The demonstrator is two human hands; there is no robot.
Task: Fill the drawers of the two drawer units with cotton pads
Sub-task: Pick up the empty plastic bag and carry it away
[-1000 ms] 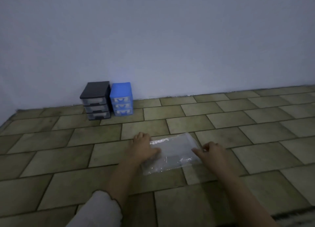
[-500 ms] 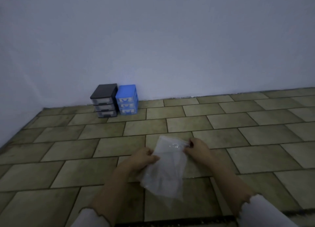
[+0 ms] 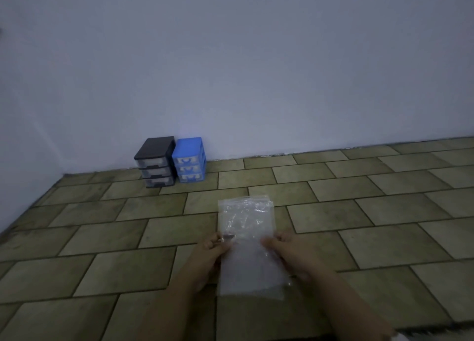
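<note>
Bag [image 3: 245,240] had turned upright since the earlier frame; left hand [image 3: 209,254] and right hand [image 3: 289,252] each pinched its sides. Black unit [image 3: 156,162] and blue unit [image 3: 189,159] stood well apart by the wall, drawers closed; filling not yet begun.

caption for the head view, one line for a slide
Both hands, left and right, hold a clear plastic bag above the tiled floor; black unit and blue unit stand closed by the wall.

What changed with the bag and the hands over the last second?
The plastic bag went from lying flat on the floor to being lifted and turned upright. The left hand and right hand now pinch its sides. The black drawer unit and blue drawer unit stayed shut by the wall.
</note>
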